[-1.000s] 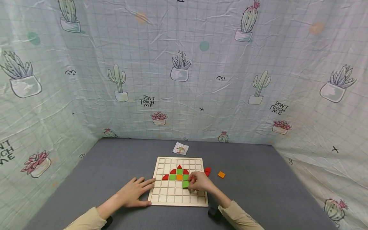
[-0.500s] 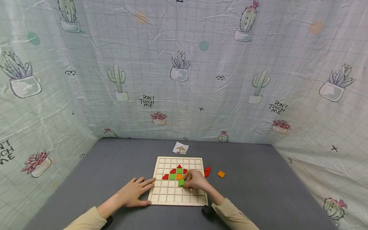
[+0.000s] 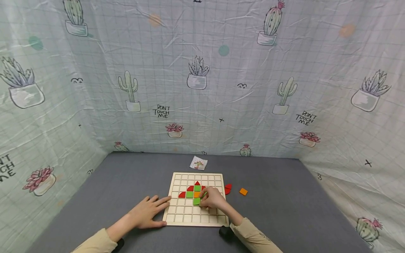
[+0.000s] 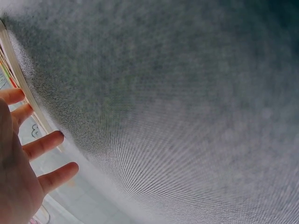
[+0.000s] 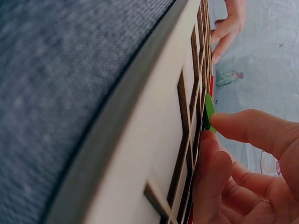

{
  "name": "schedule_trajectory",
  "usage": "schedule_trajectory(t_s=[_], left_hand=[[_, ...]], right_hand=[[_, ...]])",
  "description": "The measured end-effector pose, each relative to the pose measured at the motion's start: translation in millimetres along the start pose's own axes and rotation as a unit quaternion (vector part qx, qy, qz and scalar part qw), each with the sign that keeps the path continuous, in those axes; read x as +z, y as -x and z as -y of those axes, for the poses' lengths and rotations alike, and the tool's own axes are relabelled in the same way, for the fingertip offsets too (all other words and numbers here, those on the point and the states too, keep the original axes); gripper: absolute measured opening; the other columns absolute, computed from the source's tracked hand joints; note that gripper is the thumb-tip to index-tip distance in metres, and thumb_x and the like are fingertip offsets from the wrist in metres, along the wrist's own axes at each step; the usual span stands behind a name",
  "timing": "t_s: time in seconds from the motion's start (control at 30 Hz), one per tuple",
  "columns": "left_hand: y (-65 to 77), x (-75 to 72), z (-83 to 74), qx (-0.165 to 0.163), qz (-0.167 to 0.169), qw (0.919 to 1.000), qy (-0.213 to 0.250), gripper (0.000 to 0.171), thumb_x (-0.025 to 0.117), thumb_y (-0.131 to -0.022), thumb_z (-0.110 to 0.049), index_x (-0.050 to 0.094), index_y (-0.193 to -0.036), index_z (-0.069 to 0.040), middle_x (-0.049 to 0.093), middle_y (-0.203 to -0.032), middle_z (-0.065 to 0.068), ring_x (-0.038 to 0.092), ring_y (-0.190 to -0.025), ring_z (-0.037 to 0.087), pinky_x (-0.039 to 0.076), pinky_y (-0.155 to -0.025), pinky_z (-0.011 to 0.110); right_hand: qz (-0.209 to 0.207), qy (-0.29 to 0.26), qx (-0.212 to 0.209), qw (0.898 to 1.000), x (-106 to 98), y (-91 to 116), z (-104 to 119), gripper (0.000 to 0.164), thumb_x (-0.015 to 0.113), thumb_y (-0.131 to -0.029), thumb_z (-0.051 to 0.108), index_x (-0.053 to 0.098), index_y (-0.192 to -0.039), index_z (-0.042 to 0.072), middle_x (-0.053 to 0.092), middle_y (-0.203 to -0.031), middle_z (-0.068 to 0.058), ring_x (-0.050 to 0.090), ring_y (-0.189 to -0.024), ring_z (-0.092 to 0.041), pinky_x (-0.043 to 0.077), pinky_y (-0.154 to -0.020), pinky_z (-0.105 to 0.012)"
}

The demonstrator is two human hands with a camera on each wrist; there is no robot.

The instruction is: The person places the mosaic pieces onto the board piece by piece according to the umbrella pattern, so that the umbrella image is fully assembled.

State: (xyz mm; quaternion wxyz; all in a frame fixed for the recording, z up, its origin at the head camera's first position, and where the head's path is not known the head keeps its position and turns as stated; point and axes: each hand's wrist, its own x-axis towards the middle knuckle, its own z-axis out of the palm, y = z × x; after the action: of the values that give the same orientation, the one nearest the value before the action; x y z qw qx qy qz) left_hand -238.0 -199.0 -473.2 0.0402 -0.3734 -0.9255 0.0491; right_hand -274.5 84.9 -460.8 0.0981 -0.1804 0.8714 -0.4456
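A wooden grid board (image 3: 179, 218) lies on the grey table. My right hand (image 3: 213, 198) is over its middle and pinches a green square tile (image 3: 197, 201) by its right side, just below an orange square tile (image 3: 196, 194). In the right wrist view the green tile (image 5: 209, 112) is tilted, with the thumb on its edge. Red pieces, such as a red quarter-round (image 3: 182, 195), and green squares fill cells above. My left hand (image 3: 148, 212) lies with spread fingers at the board's left edge, fingertips touching it. My right hand covers some pieces.
Several red pieces (image 3: 228, 189) lie against the board's right edge. Farther right is a loose orange square (image 3: 243, 192). Behind the board lies a small paper card (image 3: 198, 163) with a printed pattern. A cactus-print cloth (image 3: 221, 105) hangs round the table.
My right hand has moved left across the board with the green tile, from the column right of the orange tile to the cell below it. My left hand has stayed still.
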Motion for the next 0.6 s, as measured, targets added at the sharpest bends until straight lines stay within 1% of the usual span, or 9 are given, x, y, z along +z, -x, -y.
schedule_trajectory(t_s=[0.13, 0.37, 0.6], left_hand=[[-0.4, 0.8, 0.2, -0.003, 0.004, 1.0, -0.001, 0.073, 0.03, -0.081, -0.071, 0.04, -0.135, -0.022, 0.034, -0.143, -0.005, 0.043, -0.106, 0.017, 0.036, -0.075, 0.038], [1.4, 0.3, -1.5, 0.011, -0.03, 0.9994, -0.013, 0.071, 0.033, -0.082, -0.069, 0.043, -0.133, -0.021, 0.038, -0.139, -0.003, 0.044, -0.101, 0.015, 0.035, -0.072, 0.036], [1.7, -0.4, -1.7, 0.014, -0.037, 0.9992, -0.009, 0.069, 0.034, -0.083, -0.067, 0.044, -0.132, -0.02, 0.039, -0.139, -0.003, 0.044, -0.101, 0.015, 0.035, -0.071, 0.035]], right_hand=[[-0.001, 0.004, -0.003, 1.0, 0.0, -0.1, 0.3, 0.02, 0.071, -0.066, 0.0, 0.061, -0.083, -0.005, 0.063, -0.062, -0.011, 0.055, -0.047, -0.011, 0.04, -0.042, -0.019], [0.0, 0.006, 0.006, 1.0, 0.6, -0.1, 0.4, 0.021, 0.072, -0.066, 0.001, 0.062, -0.084, -0.003, 0.061, -0.062, -0.008, 0.054, -0.047, -0.009, 0.041, -0.041, -0.019], [0.0, 0.007, 0.002, 1.0, 0.5, -0.4, -0.8, 0.02, 0.071, -0.066, 0.001, 0.062, -0.084, -0.003, 0.061, -0.061, -0.008, 0.054, -0.047, -0.01, 0.04, -0.041, -0.018]])
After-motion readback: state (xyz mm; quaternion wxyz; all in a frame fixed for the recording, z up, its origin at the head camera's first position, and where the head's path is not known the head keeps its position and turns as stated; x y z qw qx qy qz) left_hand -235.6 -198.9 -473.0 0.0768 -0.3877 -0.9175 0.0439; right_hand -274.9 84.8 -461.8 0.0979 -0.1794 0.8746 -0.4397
